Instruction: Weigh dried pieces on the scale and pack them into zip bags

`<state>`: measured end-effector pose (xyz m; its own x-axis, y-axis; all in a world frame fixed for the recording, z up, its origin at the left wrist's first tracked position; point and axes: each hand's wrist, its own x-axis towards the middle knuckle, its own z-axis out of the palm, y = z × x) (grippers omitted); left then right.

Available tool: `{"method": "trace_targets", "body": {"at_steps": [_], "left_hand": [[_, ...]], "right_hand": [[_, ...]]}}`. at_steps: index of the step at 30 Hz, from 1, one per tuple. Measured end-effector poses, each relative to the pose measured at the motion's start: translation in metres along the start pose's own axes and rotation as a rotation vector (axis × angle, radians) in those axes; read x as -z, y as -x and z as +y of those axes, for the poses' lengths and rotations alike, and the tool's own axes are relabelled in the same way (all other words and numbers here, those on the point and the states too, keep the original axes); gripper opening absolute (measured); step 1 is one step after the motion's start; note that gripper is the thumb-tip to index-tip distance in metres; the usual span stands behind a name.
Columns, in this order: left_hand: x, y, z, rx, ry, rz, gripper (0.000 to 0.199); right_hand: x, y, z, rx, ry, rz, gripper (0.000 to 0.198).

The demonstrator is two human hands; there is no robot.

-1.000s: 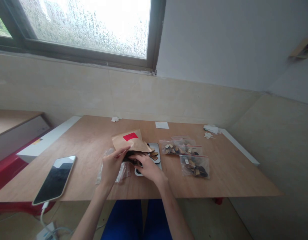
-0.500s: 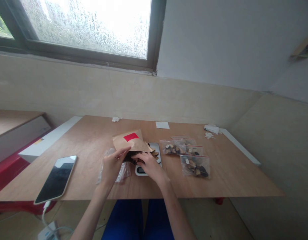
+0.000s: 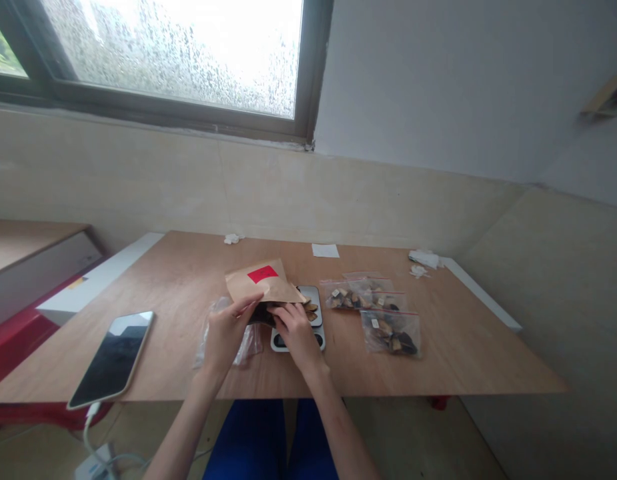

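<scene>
My left hand (image 3: 229, 328) is closed on the near edge of a brown paper bag (image 3: 243, 285) with a red label, thumb on top. The bag lies tilted, its dark mouth facing me. At that mouth, my right hand (image 3: 295, 332) has its fingers curled together; the fingertips are partly hidden, and what they grip cannot be made out. Beneath the right hand is a white kitchen scale (image 3: 318, 341), partly covered by bag and hand. Brown dried slices (image 3: 312, 311) show on its plate. Clear plastic bags (image 3: 248, 347) lie beside my left hand.
Several zip bags of dried pieces (image 3: 391, 333) lie right of the scale. A phone (image 3: 113, 360) with a charging cable (image 3: 91, 420) sits at the left front edge. White paper (image 3: 325, 251) and crumpled tissues (image 3: 424, 259) lie along the back of the wooden table (image 3: 463, 347).
My right hand and forearm have shifted slightly left, uncovering more of the scale's front right corner. The paper bag and my left hand have hardly moved.
</scene>
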<state>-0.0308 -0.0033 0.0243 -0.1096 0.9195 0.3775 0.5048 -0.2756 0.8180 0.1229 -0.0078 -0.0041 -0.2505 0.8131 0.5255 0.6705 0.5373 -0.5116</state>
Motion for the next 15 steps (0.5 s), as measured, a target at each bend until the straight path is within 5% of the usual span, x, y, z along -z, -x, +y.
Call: {"method": "trace_targets", "body": {"at_steps": [15], "left_hand": [[-0.0007, -0.0058, 0.0042, 0.016, -0.003, 0.021, 0.027]], "right_hand": [[-0.0057, -0.0002, 0.0, -0.041, -0.188, 0.116, 0.024]]}}
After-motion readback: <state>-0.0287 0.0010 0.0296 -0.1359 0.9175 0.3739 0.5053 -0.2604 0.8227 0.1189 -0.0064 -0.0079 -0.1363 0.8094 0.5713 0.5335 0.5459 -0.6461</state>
